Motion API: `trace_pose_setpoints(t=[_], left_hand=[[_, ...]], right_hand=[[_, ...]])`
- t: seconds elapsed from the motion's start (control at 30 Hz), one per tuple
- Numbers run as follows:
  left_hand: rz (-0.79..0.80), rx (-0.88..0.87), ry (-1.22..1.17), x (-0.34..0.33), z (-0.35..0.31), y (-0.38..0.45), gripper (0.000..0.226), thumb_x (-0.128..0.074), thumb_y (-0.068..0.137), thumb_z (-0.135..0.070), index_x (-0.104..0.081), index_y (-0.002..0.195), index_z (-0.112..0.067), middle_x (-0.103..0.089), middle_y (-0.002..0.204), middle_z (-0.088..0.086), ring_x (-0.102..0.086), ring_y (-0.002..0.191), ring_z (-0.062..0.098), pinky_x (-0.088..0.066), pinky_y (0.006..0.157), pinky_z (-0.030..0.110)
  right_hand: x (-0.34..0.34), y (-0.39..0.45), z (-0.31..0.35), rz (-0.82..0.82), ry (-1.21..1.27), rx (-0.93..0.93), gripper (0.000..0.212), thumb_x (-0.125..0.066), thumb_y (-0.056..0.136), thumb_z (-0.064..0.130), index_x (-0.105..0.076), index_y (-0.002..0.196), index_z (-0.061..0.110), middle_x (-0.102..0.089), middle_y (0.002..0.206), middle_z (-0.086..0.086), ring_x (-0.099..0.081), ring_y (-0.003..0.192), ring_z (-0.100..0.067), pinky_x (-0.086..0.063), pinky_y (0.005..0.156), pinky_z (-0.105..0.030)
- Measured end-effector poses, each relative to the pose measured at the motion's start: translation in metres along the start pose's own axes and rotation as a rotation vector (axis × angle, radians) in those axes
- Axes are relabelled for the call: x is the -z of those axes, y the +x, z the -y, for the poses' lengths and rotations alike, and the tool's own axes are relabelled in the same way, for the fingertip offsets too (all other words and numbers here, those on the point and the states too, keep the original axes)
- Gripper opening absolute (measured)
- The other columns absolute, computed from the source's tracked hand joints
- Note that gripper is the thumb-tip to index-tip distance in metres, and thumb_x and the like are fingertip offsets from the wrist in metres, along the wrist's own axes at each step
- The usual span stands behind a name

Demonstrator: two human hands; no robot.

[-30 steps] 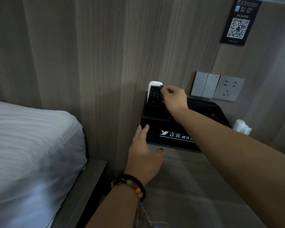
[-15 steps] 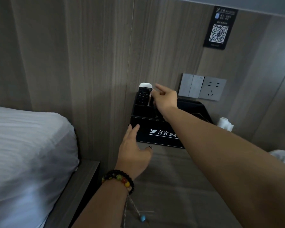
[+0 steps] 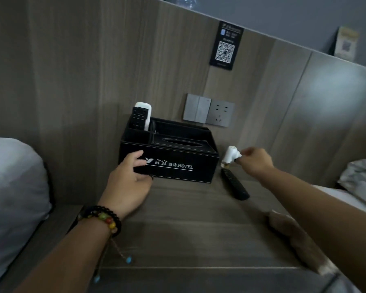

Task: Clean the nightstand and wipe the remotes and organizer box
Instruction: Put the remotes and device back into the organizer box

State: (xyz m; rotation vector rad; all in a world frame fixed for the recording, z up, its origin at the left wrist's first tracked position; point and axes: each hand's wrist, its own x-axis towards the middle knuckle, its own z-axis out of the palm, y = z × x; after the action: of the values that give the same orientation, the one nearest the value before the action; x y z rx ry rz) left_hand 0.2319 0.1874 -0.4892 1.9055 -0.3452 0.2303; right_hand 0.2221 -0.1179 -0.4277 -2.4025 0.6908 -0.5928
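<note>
The black organizer box (image 3: 178, 166) with white hotel lettering stands on the wooden nightstand (image 3: 188, 229) against the wall panel. A black remote (image 3: 138, 118) and a white remote (image 3: 145, 107) stand upright in its back left compartment. My left hand (image 3: 127, 182) grips the box's front left corner, thumb on the front face. A second black remote (image 3: 234, 183) lies flat on the nightstand to the right of the box. Just behind it, my right hand (image 3: 255, 160) pinches the side of a small white cylindrical device (image 3: 230, 156).
A beige cloth (image 3: 294, 235) lies on the nightstand under my right forearm. White bedding (image 3: 13, 197) borders the nightstand on the left and another bed (image 3: 359, 176) on the right. Switches and a socket (image 3: 209, 112) and a QR sign (image 3: 225, 46) are on the wall.
My right hand left the remotes in the box and moved right to the white device. My left hand closed on the box's front left corner. The view shifted right.
</note>
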Motion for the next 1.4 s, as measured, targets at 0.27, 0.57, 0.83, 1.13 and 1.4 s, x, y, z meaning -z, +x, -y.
trace_pose_setpoints(t=[0.27,0.57,0.83,1.13,1.4], left_hand=[[0.035,-0.095,0.001,-0.016,-0.028,-0.04,0.03,-0.057,0.093,-0.011,-0.058,0.12,-0.024,-0.072,0.082,-0.007,-0.065,0.058,0.0,-0.044,0.055,0.005],[0.024,-0.07,-0.148,-0.018,-0.027,-0.048,0.016,-0.059,0.091,-0.007,-0.067,0.094,-0.02,-0.073,0.077,-0.005,-0.068,0.06,0.007,-0.049,0.055,0.011],[0.232,0.135,-0.361,-0.035,-0.032,-0.061,0.014,-0.056,0.094,-0.01,-0.066,0.102,-0.015,-0.075,0.087,-0.002,-0.072,0.082,0.007,-0.054,0.065,0.019],[0.292,0.339,-0.776,-0.039,-0.046,-0.068,0.021,-0.055,0.094,-0.015,-0.064,0.113,-0.012,-0.075,0.101,0.005,-0.072,0.094,0.018,-0.057,0.082,0.038],[0.162,0.224,-0.691,-0.016,-0.037,-0.064,0.029,-0.061,0.088,-0.004,-0.061,0.112,-0.019,-0.076,0.091,-0.002,-0.072,0.086,0.01,-0.059,0.069,0.028]], right_hand=[[-0.028,-0.014,-0.021,0.101,-0.219,-0.027,0.045,-0.066,0.084,0.021,-0.056,0.125,0.007,-0.06,0.123,-0.016,-0.058,0.111,-0.034,-0.048,0.086,-0.033],[-0.018,-0.038,-0.02,0.002,0.155,-0.2,0.01,-0.073,0.078,0.012,-0.063,0.081,0.013,-0.062,0.079,-0.003,-0.062,0.077,-0.024,-0.053,0.073,-0.029],[-0.004,-0.143,-0.017,-0.086,0.966,-0.136,0.016,-0.072,0.081,-0.003,-0.077,0.088,0.011,-0.077,0.092,-0.01,-0.072,0.096,-0.027,-0.055,0.095,-0.042],[-0.055,-0.224,-0.006,-0.166,0.834,0.322,0.052,-0.071,0.074,0.008,-0.063,0.122,0.028,-0.068,0.119,0.009,-0.064,0.111,-0.004,-0.05,0.09,-0.015],[-0.051,-0.213,0.007,0.133,0.691,0.286,0.053,-0.072,0.079,-0.009,-0.067,0.106,0.036,-0.073,0.099,0.011,-0.071,0.085,-0.006,-0.057,0.076,-0.022]])
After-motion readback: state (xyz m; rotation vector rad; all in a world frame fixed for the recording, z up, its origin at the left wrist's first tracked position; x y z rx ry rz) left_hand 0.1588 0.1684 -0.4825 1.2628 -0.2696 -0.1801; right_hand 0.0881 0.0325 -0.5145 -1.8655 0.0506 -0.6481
